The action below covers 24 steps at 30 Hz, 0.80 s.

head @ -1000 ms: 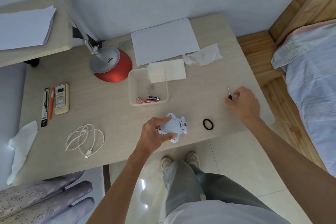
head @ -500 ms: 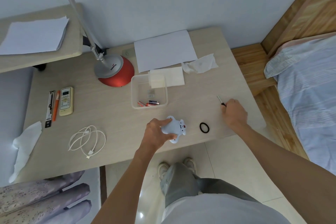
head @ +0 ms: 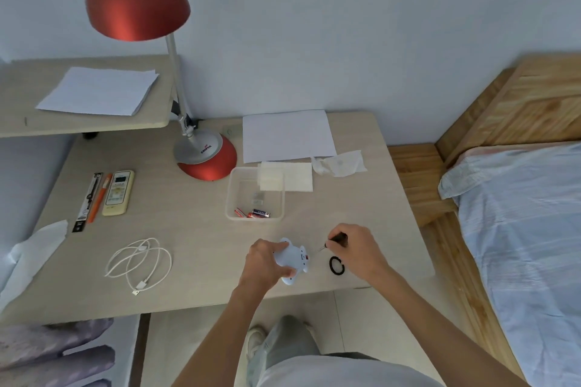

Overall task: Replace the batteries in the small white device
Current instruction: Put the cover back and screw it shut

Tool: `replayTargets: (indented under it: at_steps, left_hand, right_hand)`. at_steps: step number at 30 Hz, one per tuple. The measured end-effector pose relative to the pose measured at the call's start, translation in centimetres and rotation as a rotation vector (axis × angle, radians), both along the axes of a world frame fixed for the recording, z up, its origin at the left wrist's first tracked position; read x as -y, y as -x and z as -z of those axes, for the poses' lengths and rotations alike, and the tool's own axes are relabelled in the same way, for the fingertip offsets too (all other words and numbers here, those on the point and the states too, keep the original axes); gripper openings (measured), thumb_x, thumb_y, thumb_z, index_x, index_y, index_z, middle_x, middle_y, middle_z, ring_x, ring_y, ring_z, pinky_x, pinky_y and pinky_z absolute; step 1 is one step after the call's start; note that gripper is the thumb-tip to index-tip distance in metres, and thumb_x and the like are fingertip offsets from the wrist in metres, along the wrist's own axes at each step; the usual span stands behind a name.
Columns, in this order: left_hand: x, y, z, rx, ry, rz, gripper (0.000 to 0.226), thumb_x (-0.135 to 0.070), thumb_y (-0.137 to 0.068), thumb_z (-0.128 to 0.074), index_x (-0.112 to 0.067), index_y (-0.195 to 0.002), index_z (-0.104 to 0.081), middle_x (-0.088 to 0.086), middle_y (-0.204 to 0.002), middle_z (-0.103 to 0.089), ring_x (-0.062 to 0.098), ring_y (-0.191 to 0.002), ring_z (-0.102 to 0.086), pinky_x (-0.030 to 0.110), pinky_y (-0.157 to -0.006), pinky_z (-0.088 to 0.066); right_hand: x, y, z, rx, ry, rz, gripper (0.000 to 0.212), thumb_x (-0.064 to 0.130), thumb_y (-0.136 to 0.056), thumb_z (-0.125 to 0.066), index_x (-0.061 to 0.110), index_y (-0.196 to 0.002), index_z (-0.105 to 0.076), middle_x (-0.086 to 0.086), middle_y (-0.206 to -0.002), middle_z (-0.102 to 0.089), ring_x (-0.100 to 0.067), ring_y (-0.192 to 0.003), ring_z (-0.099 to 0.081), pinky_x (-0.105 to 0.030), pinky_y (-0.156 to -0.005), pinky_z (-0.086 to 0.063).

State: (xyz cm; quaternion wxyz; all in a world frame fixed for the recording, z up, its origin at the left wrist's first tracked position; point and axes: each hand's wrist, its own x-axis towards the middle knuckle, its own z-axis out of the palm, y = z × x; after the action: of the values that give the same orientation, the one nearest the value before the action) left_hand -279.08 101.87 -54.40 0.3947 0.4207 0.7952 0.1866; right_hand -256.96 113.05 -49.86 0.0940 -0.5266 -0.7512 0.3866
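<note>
**A:** What's on the left of your desk (head: 195, 239)?
**B:** Far left is a remote control (head: 118, 192). A white charging cable (head: 138, 264) lies coiled nearer you, and the red lamp (head: 206, 155) stands at the back.
**A:** Where are the batteries (head: 255, 214)?
**B:** In the clear container (head: 229, 195) mid-desk, against its near wall.
**A:** And the device?
**B:** The small white device (head: 295, 256) is at the front edge, nearer you than the container. Your left hand (head: 264, 264) grips it, fingers curled round its left side.
**A:** Right hand?
**B:** Your right hand (head: 358, 253) pinches a small screwdriver (head: 339, 238), tip aimed at the device's right end. I can't tell if it's touching. A black ring (head: 336, 265) lies on the desk just right of the device.
</note>
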Motion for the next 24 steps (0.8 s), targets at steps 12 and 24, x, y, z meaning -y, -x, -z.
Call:
replayTargets:
  at_steps: [12, 24]
  left_hand:
    - [0.6, -0.4, 0.4, 0.037, -0.004, -0.096, 0.086, -0.036, -0.062, -0.101, -0.027, -0.142, -0.07, 0.002, -0.126, -0.063, 0.022, -0.112, -0.061, 0.033, -0.095, -0.053]
    - [0.6, -0.3, 0.7, 0.04, -0.003, -0.116, 0.088, -0.037, -0.062, -0.102, -0.025, -0.143, -0.069, 0.002, -0.127, -0.063, 0.021, -0.114, -0.061, 0.034, -0.099, -0.055]
  right_hand:
    - [1.3, 1.7, 0.7, 0.009, -0.038, -0.102, 0.01, 0.017, -0.096, -0.07, 0.024, -0.09, -0.072, 0.013, -0.084, -0.072, -0.007, -0.078, -0.069, -0.031, -0.075, -0.06]
    - [1.8, 2.2, 1.9, 0.081, -0.106, -0.207, 0.012, 0.02, -0.099, -0.062, 0.027, -0.089, -0.063, 0.013, -0.085, -0.065, -0.01, -0.078, -0.064, -0.034, -0.073, -0.058]
